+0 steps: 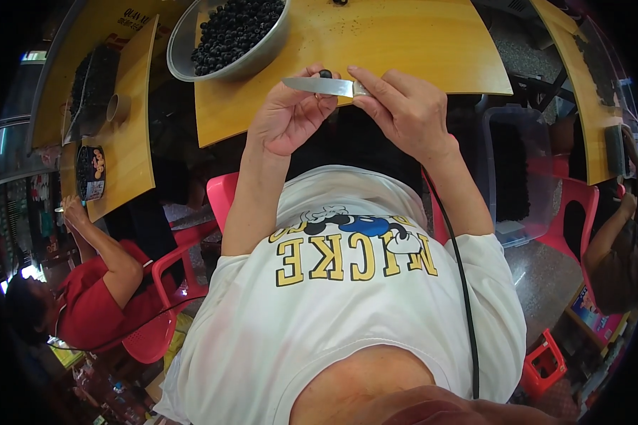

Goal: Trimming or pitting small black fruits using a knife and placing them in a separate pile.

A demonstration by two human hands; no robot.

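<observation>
My right hand [412, 110] is closed around the handle of a small knife [317, 86], whose bright blade points left. A small, dark, roundish piece [325, 74] is pinched at the fingertips of my left hand [289, 119], right by the upper edge of the blade. Its exact kind is too small to tell. Both hands are raised at the near edge of the yellow wooden table [404, 42]. Beyond my left hand stands a translucent plastic bowl [282, 34] with many similar dark round pieces [235, 35] in it.
A clear plastic tub [539, 134] with dark contents stands low on the right. On the left, a person in red [103, 294] sits at another table [131, 142] that holds a round container [91, 173]. Another person's arm [613, 234] shows at far right. A red stool [544, 365] stands lower right.
</observation>
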